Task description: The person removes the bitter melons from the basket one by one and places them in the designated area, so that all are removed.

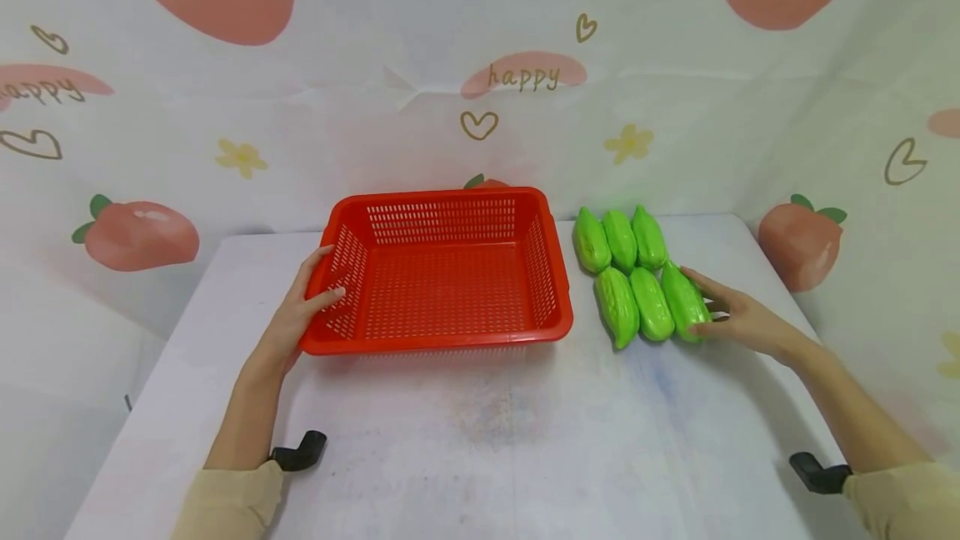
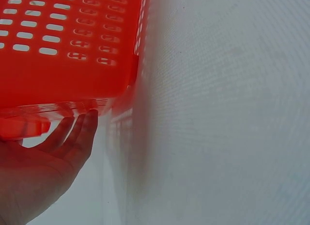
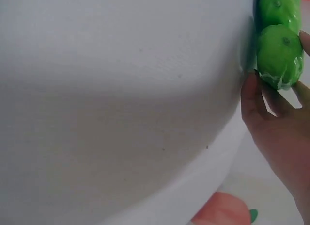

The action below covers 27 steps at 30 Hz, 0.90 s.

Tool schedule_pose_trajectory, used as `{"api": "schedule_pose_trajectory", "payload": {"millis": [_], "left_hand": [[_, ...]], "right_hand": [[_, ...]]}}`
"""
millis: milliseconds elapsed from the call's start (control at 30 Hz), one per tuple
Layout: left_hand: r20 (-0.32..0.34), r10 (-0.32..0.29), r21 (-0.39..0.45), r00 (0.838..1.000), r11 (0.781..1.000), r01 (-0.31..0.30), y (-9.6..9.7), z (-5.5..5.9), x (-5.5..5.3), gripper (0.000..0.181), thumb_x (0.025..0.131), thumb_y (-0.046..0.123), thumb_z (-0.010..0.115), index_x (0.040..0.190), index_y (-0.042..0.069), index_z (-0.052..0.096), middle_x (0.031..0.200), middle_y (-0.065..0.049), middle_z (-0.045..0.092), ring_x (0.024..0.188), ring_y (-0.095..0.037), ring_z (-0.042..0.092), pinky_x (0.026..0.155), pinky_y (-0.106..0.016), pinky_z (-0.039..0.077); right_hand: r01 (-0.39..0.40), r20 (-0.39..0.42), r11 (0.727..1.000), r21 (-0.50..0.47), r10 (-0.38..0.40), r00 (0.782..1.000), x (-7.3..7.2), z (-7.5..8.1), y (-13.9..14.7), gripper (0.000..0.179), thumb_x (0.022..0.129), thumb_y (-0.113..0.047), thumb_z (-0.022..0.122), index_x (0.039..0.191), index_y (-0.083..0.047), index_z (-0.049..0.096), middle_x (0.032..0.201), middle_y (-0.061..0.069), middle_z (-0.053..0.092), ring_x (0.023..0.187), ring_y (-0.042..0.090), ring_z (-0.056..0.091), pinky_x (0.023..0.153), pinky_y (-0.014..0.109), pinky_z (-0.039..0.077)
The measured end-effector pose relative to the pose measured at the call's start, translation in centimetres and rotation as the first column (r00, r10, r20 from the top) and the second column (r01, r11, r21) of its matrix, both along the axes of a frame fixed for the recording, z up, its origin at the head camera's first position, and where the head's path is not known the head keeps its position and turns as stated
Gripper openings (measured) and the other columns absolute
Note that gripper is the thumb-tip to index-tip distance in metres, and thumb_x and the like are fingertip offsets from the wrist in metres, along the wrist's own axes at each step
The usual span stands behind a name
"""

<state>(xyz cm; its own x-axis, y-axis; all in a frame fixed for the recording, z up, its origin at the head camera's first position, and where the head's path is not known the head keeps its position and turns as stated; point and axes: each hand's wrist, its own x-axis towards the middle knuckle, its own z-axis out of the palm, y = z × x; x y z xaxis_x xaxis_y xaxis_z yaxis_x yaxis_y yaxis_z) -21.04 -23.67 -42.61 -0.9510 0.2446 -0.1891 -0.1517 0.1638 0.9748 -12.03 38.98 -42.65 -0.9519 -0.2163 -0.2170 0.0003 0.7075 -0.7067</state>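
A red plastic basket (image 1: 442, 290) with slotted walls stands on the table, nothing inside it. My left hand (image 1: 288, 323) grips its left side, thumb over the rim; in the left wrist view, fingers (image 2: 85, 135) lie against the outside of the basket wall (image 2: 63, 82). To the basket's right, shiny green bitter melons lie in two rows of three. My right hand (image 1: 746, 323) holds the front-right bitter melon (image 1: 684, 302) between thumb and fingers. From the right wrist, the round end of that melon (image 3: 280, 55) shows, with fingers (image 3: 252, 96) curled along its side.
Beside the held melon lie the front-middle melon (image 1: 652, 304) and the front-left melon (image 1: 618, 307). The back row (image 1: 619, 242) sits close behind them. A white table (image 1: 480, 448) carries everything, and a fruit-printed cloth (image 1: 360, 132) hangs behind it.
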Motion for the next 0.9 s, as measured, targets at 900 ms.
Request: {"api": "schedule_pose_trajectory", "payload": {"millis": [900], "left_hand": [[0.003,-0.006,0.028,1.0,1.0,0.006,-0.15,0.07,0.12,0.064,0.102,0.029,0.053,0.155,0.043,0.019,0.149,-0.009,0.027,0.118,-0.026,0.047,0.083,-0.03,0.056]], "right_hand": [[0.012,0.002,1.0,0.01,-0.012,1.0,-0.13,-0.99,-0.07,0.085,0.097,-0.033,0.06,0.16,-0.013,0.007,0.154,0.035,0.024,0.13,0.057,0.036,0.096,0.071,0.037]]}}
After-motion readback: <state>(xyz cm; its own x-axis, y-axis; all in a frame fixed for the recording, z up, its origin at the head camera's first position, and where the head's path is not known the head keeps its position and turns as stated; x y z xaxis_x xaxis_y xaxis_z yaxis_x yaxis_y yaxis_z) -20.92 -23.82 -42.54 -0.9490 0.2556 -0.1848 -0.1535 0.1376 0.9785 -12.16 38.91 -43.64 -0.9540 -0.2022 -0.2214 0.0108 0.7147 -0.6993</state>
